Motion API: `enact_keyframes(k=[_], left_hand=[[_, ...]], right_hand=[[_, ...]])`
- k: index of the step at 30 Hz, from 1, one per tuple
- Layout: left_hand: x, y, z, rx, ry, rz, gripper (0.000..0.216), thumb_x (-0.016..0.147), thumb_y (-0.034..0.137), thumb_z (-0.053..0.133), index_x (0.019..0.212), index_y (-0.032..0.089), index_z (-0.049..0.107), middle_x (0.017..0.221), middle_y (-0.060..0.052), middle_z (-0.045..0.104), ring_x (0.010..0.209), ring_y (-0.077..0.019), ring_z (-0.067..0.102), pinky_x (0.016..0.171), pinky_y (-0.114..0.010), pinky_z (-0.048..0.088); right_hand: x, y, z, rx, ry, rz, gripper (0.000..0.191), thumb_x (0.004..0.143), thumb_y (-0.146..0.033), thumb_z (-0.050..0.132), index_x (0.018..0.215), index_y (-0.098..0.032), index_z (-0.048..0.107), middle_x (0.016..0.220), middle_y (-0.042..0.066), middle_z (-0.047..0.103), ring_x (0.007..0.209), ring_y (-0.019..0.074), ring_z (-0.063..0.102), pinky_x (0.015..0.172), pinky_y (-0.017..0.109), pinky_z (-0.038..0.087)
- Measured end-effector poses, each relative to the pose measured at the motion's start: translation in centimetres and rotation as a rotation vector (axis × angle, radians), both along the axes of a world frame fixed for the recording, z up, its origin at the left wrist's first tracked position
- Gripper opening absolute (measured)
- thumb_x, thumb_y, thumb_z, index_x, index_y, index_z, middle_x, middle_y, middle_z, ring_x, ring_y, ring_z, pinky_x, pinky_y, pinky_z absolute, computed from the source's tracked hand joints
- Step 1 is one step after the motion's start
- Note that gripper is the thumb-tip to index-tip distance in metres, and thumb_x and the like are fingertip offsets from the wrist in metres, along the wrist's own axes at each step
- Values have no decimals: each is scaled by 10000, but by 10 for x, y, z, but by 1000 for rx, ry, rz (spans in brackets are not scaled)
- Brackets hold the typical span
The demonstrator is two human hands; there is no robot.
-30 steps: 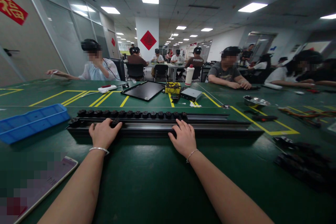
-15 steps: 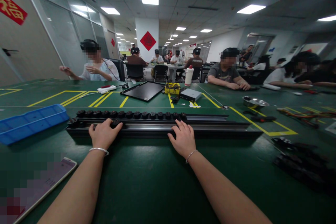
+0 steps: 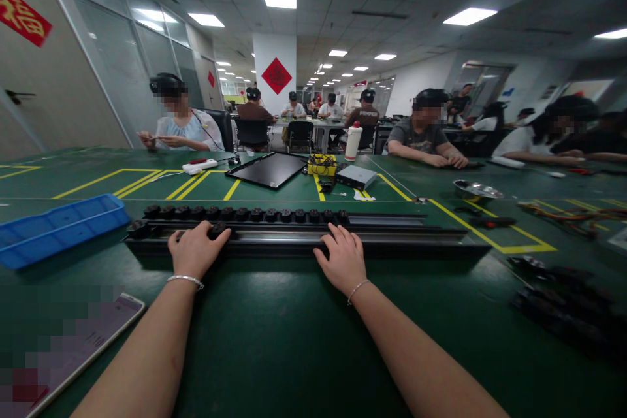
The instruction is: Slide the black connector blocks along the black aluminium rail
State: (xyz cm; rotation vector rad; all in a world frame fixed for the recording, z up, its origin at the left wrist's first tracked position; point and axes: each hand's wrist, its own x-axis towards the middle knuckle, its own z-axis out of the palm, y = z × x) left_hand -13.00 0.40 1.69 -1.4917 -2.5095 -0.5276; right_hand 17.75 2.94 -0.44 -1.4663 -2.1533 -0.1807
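A long black rail (image 3: 401, 240) lies across the green table in front of me. A row of several black round knobs (image 3: 255, 213) sits along its far edge. My left hand (image 3: 194, 250) rests on the rail's left part, fingers curled over a black knob (image 3: 216, 230). My right hand (image 3: 343, 258) lies on the rail near its middle, fingers spread and bent over its top edge. Both wrists wear thin bracelets.
A blue tray (image 3: 59, 227) stands at the left, a phone (image 3: 83, 346) near the front left edge. Dark parts (image 3: 563, 307) lie at the right. Behind the rail are a black tablet (image 3: 268, 168), a yellow box (image 3: 322, 164), a metal bowl (image 3: 477, 191). Other people sit at the far tables.
My hands have barely moved on the rail. The person at the far left has drawn the outstretched arm back in, both hands now together.
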Motion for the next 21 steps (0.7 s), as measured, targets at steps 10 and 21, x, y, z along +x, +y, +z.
enact_keyframes(k=[10,21], left_hand=[[1,-2,1,12,3,-17,493,733,648,336,790,226,585,828,-95,675,920,-270,584,948,-443,281],[4,-4,4,-8,-2,-12,494,740,637,337,835,220,584,838,-95,677,923,-280,590,899,-421,312]], right_hand=[[0,-2,3,-22,-7,-3,281,831,-430,453,988,-246,597,1358,40,434,1257,232,317,1020,432,187],[0,-1,0,-14,-3,-5,284,830,-437,457,984,-246,600,1357,41,436,1258,230,317,1023,426,181]])
